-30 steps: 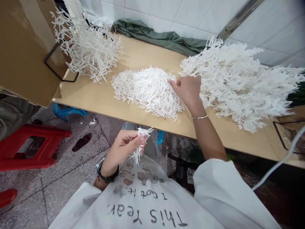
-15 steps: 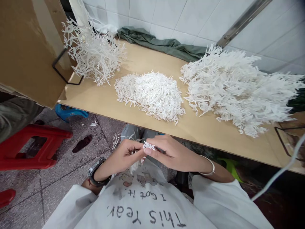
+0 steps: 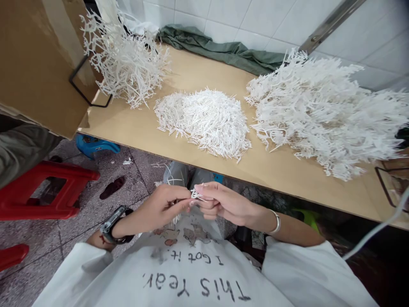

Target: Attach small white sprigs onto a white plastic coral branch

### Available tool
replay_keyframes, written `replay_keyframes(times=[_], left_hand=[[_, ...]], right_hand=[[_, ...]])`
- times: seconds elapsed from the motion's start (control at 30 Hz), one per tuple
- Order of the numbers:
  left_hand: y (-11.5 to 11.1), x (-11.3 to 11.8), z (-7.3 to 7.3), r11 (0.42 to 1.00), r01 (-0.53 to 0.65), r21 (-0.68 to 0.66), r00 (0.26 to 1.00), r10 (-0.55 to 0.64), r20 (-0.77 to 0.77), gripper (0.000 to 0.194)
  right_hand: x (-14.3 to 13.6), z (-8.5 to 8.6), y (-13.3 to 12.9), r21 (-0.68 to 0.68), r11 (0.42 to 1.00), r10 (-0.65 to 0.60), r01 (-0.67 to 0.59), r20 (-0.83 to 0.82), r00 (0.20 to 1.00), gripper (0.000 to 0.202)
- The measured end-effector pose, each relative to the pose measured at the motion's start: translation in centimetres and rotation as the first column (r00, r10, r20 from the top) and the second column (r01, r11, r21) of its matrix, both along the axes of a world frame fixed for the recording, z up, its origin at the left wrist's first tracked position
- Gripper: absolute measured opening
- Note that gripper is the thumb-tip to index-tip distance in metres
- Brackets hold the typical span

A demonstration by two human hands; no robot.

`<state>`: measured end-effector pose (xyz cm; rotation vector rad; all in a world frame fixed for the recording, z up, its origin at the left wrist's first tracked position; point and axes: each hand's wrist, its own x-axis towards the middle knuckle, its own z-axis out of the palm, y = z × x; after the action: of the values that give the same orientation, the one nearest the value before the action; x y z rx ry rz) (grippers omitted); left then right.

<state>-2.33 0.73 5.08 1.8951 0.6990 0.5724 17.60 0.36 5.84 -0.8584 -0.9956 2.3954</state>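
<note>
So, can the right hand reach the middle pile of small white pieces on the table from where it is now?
Probably yes. The right hand pinches a small white piece together with the left hand, below the table edge. The middle pile lies uncovered near that edge, nothing between.

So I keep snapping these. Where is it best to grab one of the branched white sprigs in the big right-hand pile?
Probably by a thick main stem, not the thin tips. On the big pile of branched sprigs, a few stems poke out along the near edge over bare table, so come in low from the front and pinch one there.
</note>
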Motion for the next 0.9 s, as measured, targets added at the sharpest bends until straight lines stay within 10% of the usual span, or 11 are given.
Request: replay_keyframes(times=[0.3, 0.67, 0.8, 0.9], left_hand=[[0.3, -0.5, -0.4, 0.888, 0.222, -0.402, 0.963, -0.135, 0.234, 0.04], [1.3, -1.3, 1.6, 0.848, 0.233, -0.476, 0.969, -0.163, 0.184, 0.04], [2.0, -0.8, 2.8, 0.887, 0.232, -0.399, 0.973, -0.207, 0.106, 0.039], [1.8, -2.0, 3.2, 0.893, 0.305, -0.331, 0.952, -0.284, 0.109, 0.04]], right_hand=[[0.4, 2.1, -0.5, -0.17, 0.985, 0.015, -0.035, -0.114, 0.993, 0.052], [-0.7, 1.8, -0.1, -0.232, 0.972, -0.031, -0.032, -0.262, 0.965, 0.057], [-0.3, 1.2, -0.1, 0.145, 0.989, -0.021, 0.024, -0.021, 1.0, 0.058], [3.4, 1.7, 0.0, 0.744, 0.668, -0.366, -0.035, 0.368, 0.855, 0.062]])
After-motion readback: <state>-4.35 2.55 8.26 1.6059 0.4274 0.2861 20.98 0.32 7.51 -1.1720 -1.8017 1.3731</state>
